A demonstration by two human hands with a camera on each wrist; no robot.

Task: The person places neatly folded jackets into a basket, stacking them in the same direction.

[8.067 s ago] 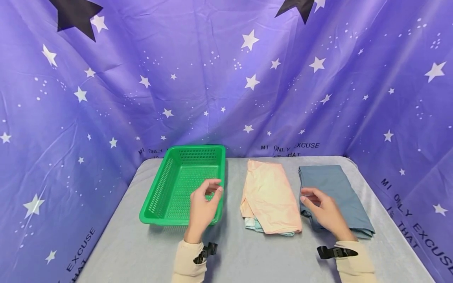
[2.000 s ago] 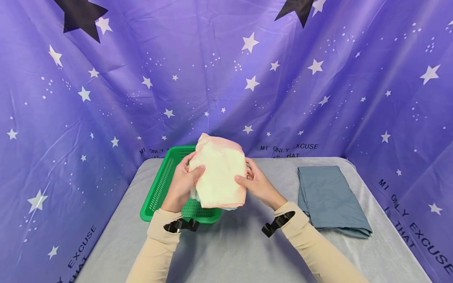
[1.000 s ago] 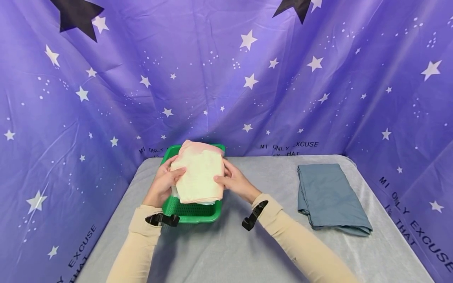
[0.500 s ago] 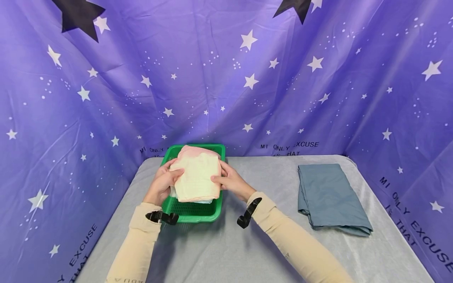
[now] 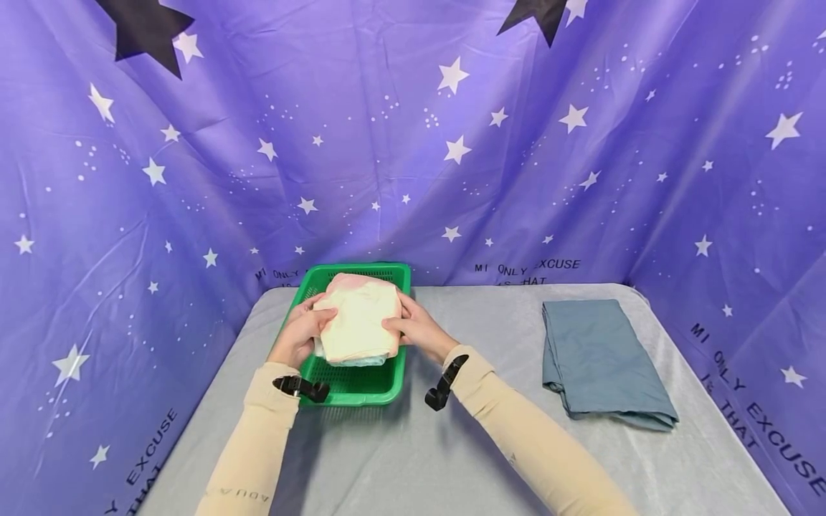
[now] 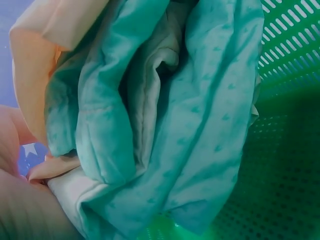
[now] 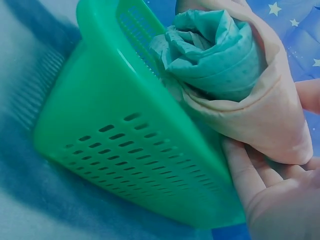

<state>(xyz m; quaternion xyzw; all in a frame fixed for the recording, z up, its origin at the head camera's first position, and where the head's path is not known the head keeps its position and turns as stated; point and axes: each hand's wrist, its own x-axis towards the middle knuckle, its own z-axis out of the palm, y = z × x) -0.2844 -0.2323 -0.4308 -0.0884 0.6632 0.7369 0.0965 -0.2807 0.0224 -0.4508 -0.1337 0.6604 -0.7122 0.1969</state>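
Note:
Both hands grip a folded peach garment (image 5: 359, 319) from its two sides, above the green plastic basket (image 5: 351, 398). My left hand (image 5: 300, 331) has its thumb on top of the fold. On the opposite edge, my right hand (image 5: 418, 328) pinches likewise, thumb above and fingers beneath. Rolled layers of teal patterned cloth (image 6: 200, 125) show inside the fold in the left wrist view. From the right wrist, the teal roll (image 7: 225, 60) sits within the peach layer, close over the basket's rim (image 7: 165, 105).
A folded blue-grey cloth (image 5: 606, 362) lies at the right of the table (image 5: 477, 444), which has a pale grey cover. Purple star-printed curtains (image 5: 361, 129) stand behind and at both sides. The basket is near the table's back left.
Both hands lifted the peach garment with its teal layers from the table and carried it left over the basket. Lately it has sunk slightly. The blue-grey cloth stays put.

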